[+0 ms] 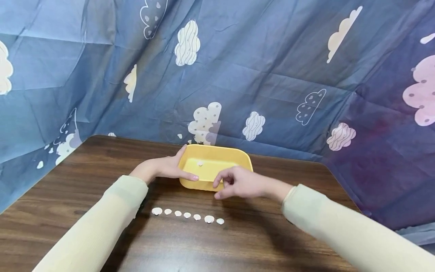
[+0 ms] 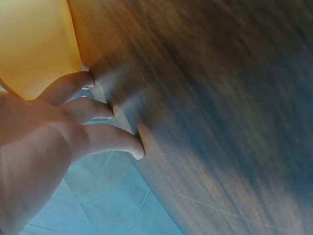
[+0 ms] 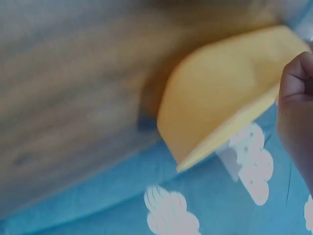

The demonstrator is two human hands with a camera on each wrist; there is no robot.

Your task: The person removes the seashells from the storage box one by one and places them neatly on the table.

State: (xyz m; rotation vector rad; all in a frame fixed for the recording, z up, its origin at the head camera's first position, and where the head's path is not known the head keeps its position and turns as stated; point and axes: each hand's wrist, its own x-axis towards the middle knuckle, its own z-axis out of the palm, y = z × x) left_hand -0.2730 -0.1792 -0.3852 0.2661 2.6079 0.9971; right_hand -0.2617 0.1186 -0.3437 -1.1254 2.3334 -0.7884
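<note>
A yellow box (image 1: 217,148) stands at the far side of the table, with one small white seashell (image 1: 200,163) on its floor. My left hand (image 1: 168,166) holds the box's left end, the thumb lying over the rim. In the left wrist view, several fingertips of that hand touch the wood just outside the box wall (image 2: 39,44). My right hand (image 1: 239,182) hovers by the front right rim with loosely curled fingers, and no thing shows between thumb and forefinger. On the nearer table, several white seashells (image 1: 187,215) lie in a row, two of them larger.
The dark wooden table (image 1: 85,181) runs back to a blue cloth (image 1: 231,87) printed with clouds, which hangs behind and along both sides. Both forearms, in pale sleeves (image 1: 333,215), reach over the table on either side of the shell row.
</note>
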